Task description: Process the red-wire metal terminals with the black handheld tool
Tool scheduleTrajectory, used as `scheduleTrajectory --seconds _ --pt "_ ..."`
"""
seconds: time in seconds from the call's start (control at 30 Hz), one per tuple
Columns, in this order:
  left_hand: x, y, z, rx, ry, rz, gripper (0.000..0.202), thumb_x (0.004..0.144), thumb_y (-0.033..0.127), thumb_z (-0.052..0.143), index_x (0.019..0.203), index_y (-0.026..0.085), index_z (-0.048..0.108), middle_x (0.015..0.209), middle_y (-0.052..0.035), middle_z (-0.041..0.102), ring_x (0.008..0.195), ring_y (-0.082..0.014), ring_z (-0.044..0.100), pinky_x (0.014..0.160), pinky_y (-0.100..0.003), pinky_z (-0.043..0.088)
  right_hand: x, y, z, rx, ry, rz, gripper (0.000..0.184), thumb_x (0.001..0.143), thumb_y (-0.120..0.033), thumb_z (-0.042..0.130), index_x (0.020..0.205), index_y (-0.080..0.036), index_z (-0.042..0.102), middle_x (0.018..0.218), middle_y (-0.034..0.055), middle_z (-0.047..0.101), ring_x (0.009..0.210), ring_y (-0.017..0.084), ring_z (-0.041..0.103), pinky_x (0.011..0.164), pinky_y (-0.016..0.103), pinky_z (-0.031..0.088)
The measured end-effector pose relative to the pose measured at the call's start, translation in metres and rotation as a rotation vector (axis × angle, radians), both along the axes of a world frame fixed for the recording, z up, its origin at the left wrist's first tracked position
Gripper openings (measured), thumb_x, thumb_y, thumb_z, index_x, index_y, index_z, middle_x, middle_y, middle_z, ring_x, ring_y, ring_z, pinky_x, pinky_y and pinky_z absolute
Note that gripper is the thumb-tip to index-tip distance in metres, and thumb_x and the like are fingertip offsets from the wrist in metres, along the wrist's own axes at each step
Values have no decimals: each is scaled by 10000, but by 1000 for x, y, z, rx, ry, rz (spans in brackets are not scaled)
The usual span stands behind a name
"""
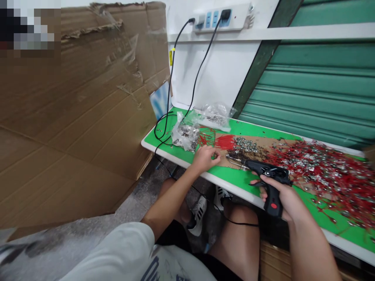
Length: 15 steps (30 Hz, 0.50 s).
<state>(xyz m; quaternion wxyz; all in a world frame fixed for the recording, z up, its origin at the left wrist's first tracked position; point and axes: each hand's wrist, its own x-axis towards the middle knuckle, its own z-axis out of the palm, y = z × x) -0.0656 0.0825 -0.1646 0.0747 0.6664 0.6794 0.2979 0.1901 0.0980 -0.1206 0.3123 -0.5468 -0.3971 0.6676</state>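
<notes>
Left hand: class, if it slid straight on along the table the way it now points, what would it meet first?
Probably the red wire bundle lying just beyond the left hand on the green table; depth is hard to judge.

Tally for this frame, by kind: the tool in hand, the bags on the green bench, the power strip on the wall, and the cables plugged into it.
Glue gun, held in the right hand: 1
Clear plastic bags of metal parts: 2
Power strip: 1
Black cables: 2
Total: 6
</notes>
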Motion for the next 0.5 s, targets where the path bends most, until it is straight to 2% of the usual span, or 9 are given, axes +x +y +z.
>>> scheduleTrajectory --seconds 0.13,0.37,0.5 --pt "0 0 0 3 5 -1 116 875 280 636 846 187 700 818 -34 653 831 -179 563 787 -305 412 -4 0 7 -144 33 -36 236 734 -217 714 951 -137 761 744 73 712 374 93 454 292 188 376" --pt "0 1 0 11 15 0 125 875 288 638 852 186 706 814 -32 654 831 -178 563 772 -293 404 -5 -2 15 -202 110 -48 183 812 -156 619 929 -128 757 763 70 712 370 71 448 300 165 396" --pt "0 2 -2 9 16 3 123 873 286 640 862 186 712 809 -30 654 825 -178 565 765 -294 404 -7 0 15 -235 116 -45 192 832 -151 601 945 -119 753 672 59 668 359 78 444 291 163 394"
